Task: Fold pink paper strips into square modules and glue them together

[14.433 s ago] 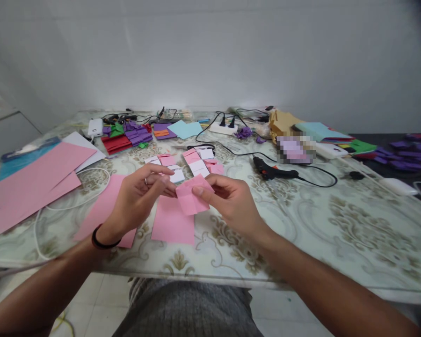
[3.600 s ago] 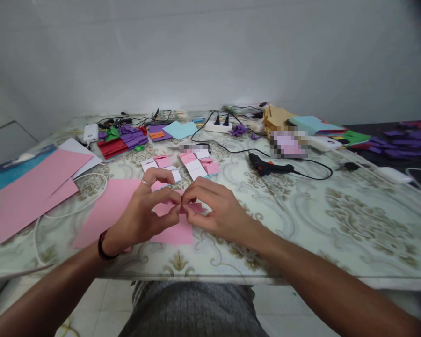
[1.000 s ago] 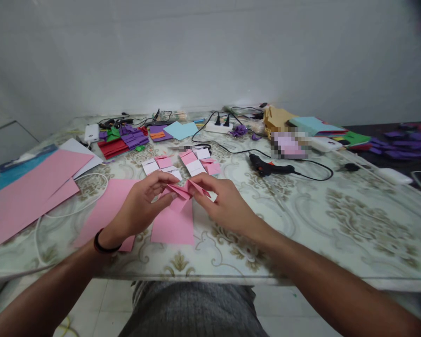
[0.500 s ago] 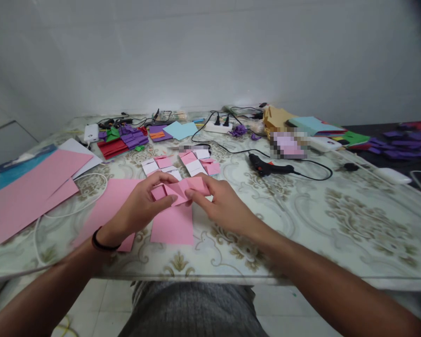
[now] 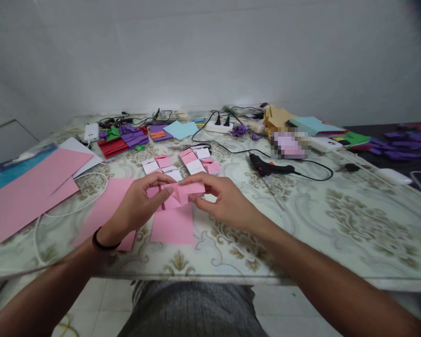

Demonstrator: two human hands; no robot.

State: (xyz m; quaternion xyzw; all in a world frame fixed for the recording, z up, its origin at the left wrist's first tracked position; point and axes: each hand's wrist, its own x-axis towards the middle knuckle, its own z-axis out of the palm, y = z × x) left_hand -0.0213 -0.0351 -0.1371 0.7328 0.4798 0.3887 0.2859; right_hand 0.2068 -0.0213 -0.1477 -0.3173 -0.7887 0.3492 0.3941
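Between both hands is a folded pink paper [image 5: 171, 195] with visible creases, held above the table. My left hand [image 5: 140, 199] pinches its left part, thumb on the near face. My right hand [image 5: 219, 199] grips the right part between thumb and fingers. Below it lies a flat pink sheet [image 5: 172, 228]. Just beyond the hands rest two folded pink-and-white paper pieces, one on the left [image 5: 162, 164] and one on the right [image 5: 195, 161]. Another pink sheet [image 5: 101, 213] lies partly under my left forearm.
A black glue gun [image 5: 271, 165] with its cord lies right of the hands. Larger pink sheets [image 5: 38, 187] and a white cable [image 5: 38, 243] are at the left. A power strip [image 5: 218, 127], folded purple strips [image 5: 133, 136] and stacked coloured paper [image 5: 314, 125] sit toward the back.
The folded pink paper has shifted slightly left and tilted in my hands. My right hand has moved a little left, its thumb lower on the paper's edge.
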